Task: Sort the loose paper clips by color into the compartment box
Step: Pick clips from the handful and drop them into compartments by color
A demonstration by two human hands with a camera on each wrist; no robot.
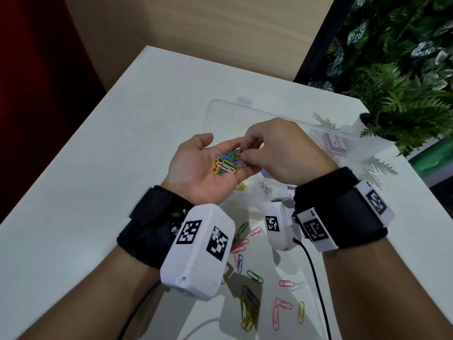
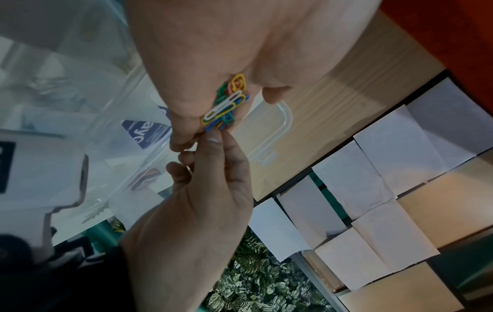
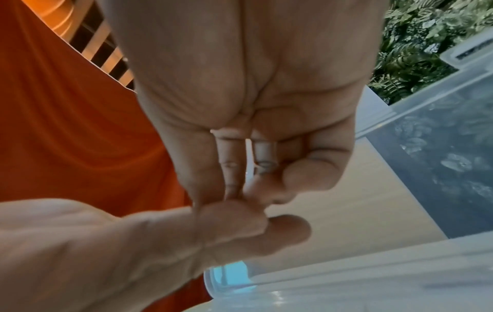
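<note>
a white table stands against a wood-panelled wall, foliage to one side of it. the clear compartment box sits open at the table's middle, a few yellow and silver clips already in its near cells. above the box, the left hand lies palm up, fingers relaxed, cupping a mixed heap of paper clips. the right hand pinches at the heap's far edge with thumb and forefinger; which colour it has cannot be told. step in hand, by judgement: singling out one clip. the next move calls for carrying it down to its matching cell. more loose clips lie on the table nearer the person than the box. open table to the left of the box leaves room.
</note>
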